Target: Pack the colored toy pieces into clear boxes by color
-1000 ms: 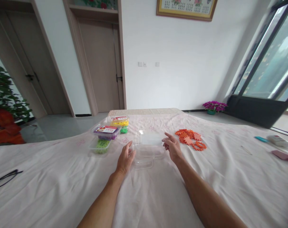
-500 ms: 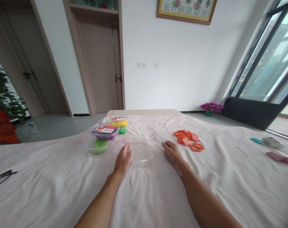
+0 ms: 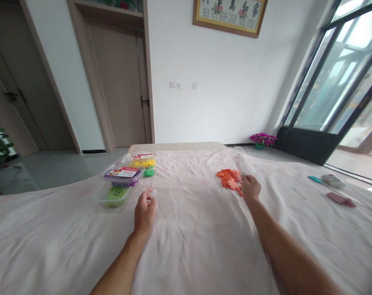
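Note:
My left hand (image 3: pixel 145 209) has its fingers curled at the left edge of a clear plastic container (image 3: pixel 170 201) on the cloth; only faint outlines of the container show. Raised above the cloth on the right, my right hand (image 3: pixel 251 187) is closed on a clear plastic lid (image 3: pixel 243 160), which is tilted upward. Just left of that hand lies a pile of orange toothed plastic pieces (image 3: pixel 230 180), partly covered by the hand and lid.
Left of my left hand are a labelled container with purple pieces (image 3: pixel 123 172), one with green pieces (image 3: pixel 116 194) and one with yellow pieces (image 3: pixel 144 162). At the right lie a blue item (image 3: pixel 315 179), a white item (image 3: pixel 332 180) and a folded pink cloth (image 3: pixel 341 199).
My right hand has lifted the clear lid and carried it right, over beside the orange pieces. My left hand stays at the container. The whole view has shifted slightly.

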